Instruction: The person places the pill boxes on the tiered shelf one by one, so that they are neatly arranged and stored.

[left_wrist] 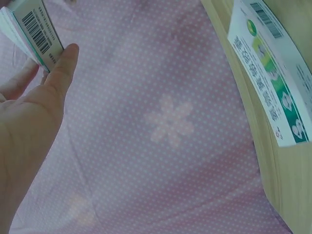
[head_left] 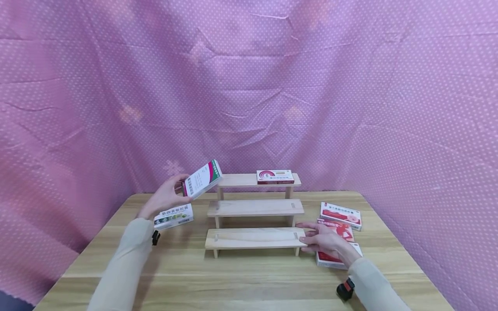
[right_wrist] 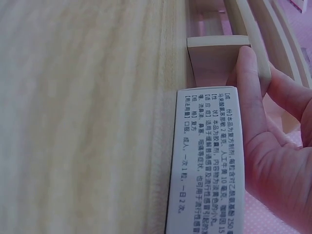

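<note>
My left hand grips a white medicine box with green and magenta bands, thumb on one side and fingers on the other. The box is tilted in the air, left of the top tier of a three-tier wooden display stand. In the left wrist view, the barcode end of this medicine box shows between the fingers. My right hand holds the right end of the stand's lowest board. The right wrist view shows its fingers on either side of that board's end.
On the top tier lies a white and red medicine box. A white and green box rests on the table below my left wrist. To the right, a red and white box and two more boxes lie in a row, partly behind my right hand.
</note>
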Demonstrator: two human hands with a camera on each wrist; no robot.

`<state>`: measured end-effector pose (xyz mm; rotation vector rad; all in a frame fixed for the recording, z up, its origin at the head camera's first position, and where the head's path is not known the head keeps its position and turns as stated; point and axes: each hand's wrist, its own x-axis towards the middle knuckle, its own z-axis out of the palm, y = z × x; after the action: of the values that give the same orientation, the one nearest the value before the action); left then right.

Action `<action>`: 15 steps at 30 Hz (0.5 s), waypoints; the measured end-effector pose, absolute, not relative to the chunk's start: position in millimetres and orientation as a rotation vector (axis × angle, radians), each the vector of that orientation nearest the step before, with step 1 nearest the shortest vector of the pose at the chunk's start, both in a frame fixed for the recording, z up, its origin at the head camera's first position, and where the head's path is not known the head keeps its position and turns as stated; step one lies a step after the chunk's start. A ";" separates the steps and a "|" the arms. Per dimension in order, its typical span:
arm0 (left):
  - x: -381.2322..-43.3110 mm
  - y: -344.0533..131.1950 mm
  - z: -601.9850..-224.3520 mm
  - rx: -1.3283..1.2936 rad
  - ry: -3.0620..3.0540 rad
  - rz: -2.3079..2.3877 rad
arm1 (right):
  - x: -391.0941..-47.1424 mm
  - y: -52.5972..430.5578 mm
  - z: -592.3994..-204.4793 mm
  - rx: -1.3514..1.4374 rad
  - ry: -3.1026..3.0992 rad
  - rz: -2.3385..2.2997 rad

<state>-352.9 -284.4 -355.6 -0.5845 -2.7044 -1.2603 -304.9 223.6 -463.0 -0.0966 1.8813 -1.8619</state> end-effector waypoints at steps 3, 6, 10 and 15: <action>-356.7 -278.4 -354.6 -0.596 -2.679 -1.275 | -305.0 223.3 -462.6 -0.095 1.887 -1.857; -360.8 -272.9 -354.1 -0.597 -2.666 -1.297 | -305.3 223.7 -462.8 -0.100 1.886 -1.854; -365.8 -265.6 -353.7 -0.564 -2.664 -1.301 | -305.5 225.0 -463.5 -0.113 1.880 -1.856; -371.3 -257.0 -352.1 -0.557 -2.663 -1.306 | -306.7 225.0 -464.7 -0.105 1.872 -1.864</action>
<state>-371.3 -257.0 -352.1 -0.5567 -2.6629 -1.3059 -306.7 225.0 -464.7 -0.1048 1.8718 -1.8639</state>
